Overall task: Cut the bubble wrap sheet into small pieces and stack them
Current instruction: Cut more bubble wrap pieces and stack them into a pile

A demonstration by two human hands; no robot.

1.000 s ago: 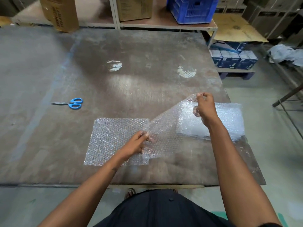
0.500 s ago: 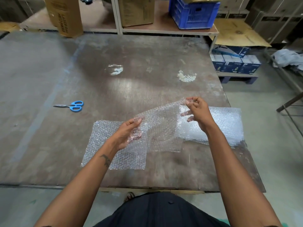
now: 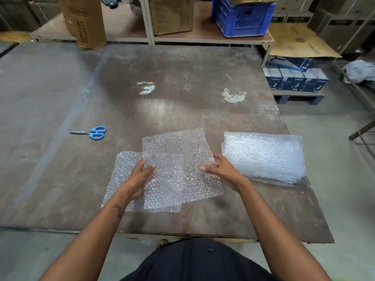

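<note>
A cut piece of bubble wrap (image 3: 178,169) lies tilted over a second piece (image 3: 121,175) flat on the brown table (image 3: 182,110), near its front edge. My left hand (image 3: 139,180) pinches the top piece's left edge, thumb on top. With fingers spread and relaxed, my right hand (image 3: 222,170) sits at that piece's right edge, touching it lightly. A stack of bubble wrap pieces (image 3: 263,157) rests to the right, just beyond my right hand. Blue-handled scissors (image 3: 91,133) lie shut on the table to the left, apart from both hands.
Behind the table's far edge stand cardboard boxes (image 3: 85,21) and a blue crate (image 3: 241,19) on a low shelf. Dark blue boxes (image 3: 294,78) sit on a pallet at the right. The table's right edge runs close to the stack.
The lifted piece has come down from the air and left, onto the piece on the table. My right hand has let go of its corner and opened.
</note>
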